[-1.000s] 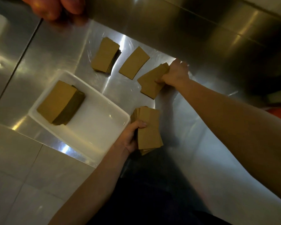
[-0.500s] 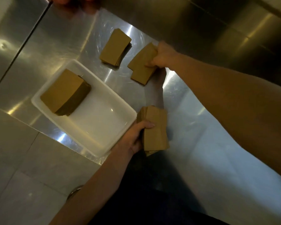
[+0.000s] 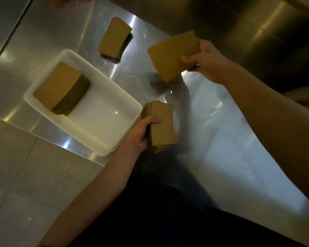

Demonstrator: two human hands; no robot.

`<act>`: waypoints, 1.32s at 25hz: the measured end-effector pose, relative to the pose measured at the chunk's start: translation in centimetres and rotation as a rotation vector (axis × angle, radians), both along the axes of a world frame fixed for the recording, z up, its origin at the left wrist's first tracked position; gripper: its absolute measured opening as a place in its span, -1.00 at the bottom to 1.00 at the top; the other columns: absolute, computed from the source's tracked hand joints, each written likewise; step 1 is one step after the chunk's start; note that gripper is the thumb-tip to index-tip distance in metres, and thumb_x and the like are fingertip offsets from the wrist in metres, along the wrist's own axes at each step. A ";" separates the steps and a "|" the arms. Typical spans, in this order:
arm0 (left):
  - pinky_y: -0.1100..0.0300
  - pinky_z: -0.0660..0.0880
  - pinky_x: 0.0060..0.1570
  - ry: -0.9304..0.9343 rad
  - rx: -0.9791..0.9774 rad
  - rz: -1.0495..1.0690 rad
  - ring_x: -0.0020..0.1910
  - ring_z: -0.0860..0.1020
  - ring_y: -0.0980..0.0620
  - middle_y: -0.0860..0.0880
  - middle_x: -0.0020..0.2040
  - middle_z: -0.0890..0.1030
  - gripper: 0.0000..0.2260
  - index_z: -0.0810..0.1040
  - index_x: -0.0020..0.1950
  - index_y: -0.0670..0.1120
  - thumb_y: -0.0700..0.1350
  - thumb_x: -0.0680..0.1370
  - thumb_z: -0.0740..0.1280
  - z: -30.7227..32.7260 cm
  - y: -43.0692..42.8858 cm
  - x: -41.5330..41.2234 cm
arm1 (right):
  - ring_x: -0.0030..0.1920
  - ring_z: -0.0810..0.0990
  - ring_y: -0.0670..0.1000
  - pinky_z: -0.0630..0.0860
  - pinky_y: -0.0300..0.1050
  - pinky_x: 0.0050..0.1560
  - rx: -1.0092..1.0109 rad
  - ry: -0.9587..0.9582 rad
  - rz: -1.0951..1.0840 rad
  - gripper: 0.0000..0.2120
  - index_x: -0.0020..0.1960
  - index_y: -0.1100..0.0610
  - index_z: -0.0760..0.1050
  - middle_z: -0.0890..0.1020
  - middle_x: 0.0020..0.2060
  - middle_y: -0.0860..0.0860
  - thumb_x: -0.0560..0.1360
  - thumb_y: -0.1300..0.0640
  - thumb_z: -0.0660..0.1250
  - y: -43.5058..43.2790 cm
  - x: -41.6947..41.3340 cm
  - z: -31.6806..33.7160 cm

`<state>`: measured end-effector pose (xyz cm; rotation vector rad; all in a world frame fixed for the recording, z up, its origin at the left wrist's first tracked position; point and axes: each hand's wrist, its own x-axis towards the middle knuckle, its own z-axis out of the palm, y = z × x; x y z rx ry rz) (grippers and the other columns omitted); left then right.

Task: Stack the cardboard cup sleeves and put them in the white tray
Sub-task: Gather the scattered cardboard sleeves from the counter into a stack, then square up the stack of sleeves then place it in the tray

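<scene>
A white tray (image 3: 112, 139) sits on the steel counter at the left, with a thick stack of brown cardboard sleeves (image 3: 60, 88) in its far left corner. My left hand (image 3: 141, 134) grips another stack of sleeves (image 3: 163, 127) just right of the tray's near corner. My right hand (image 3: 206, 60) holds a few flat sleeves (image 3: 171, 56) lifted above the counter, farther back. One more small stack (image 3: 115, 40) lies on the counter behind the tray.
The steel counter (image 3: 221, 122) runs right and back to a steel wall (image 3: 221, 18). Its front edge lies just below the tray, with tiled floor (image 3: 25, 175) beyond it. A seam in the steel runs along the far left.
My right hand gathered the two loose sleeve groups at the back and lifted them off the counter, moving right. My left hand kept holding its stack.
</scene>
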<state>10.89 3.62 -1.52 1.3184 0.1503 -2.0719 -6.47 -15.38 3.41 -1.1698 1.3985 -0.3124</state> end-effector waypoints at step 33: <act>0.01 0.61 -0.07 -0.032 -0.466 -0.344 0.08 0.67 -0.09 -0.17 0.22 0.61 -0.12 0.39 0.46 -0.08 0.08 0.21 0.63 4.1 4.6 -8.9 | 0.18 0.57 0.11 0.61 0.09 0.09 0.268 -0.406 -0.508 -0.63 0.38 0.06 0.33 0.53 0.21 0.07 0.61 -0.02 0.21 27.0 -7.3 3.3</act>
